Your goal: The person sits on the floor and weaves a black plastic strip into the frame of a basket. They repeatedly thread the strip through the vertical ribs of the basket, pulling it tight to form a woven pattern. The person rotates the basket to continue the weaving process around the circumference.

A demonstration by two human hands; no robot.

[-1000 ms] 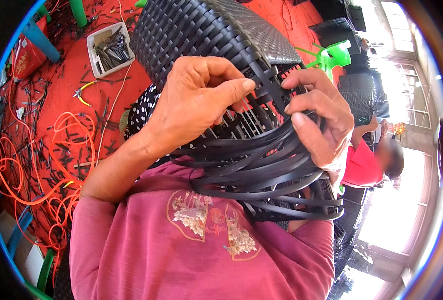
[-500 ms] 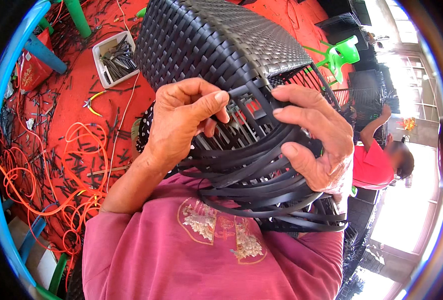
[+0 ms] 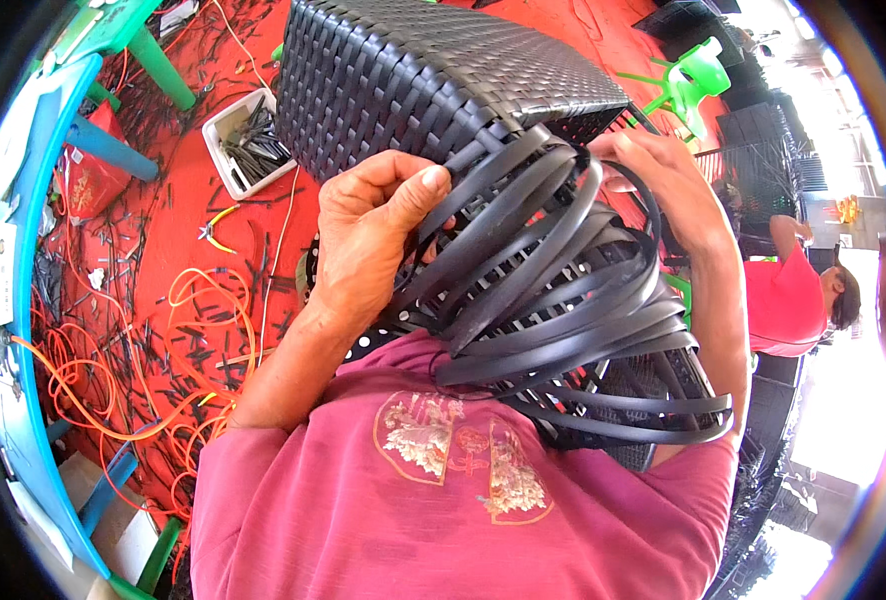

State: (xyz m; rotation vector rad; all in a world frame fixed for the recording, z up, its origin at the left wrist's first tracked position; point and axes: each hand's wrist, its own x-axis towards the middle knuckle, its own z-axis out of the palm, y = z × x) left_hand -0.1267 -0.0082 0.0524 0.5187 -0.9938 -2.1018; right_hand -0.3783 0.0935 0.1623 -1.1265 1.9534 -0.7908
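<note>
A black woven piece of furniture (image 3: 383,95), made of flat glossy strips over a frame, stands in front of me. My left hand (image 3: 368,215) is at its near edge, thumb and forefinger pinched on a flat black strip (image 3: 473,157). A loose bundle of long black strips (image 3: 573,345) loops over the open, unwoven bars and hangs against my chest. Beyond the upper loops, my right hand (image 3: 658,165) has its fingers curled on a strip near the woven corner. The loops partly hide its fingertips.
Cut strip scraps litter the red floor. At left lie a white bin (image 3: 225,135) of strip pieces, yellow-handled pliers (image 3: 221,230) and a tangled orange hose (image 3: 198,320), beside a blue table (image 3: 38,190). A green chair (image 3: 698,80) and a person in red (image 3: 788,305) are at right.
My right hand has moved up and away, raising strip loops across the woven edge. The left hand stays pinched near the same spot. The view has shifted slightly.
</note>
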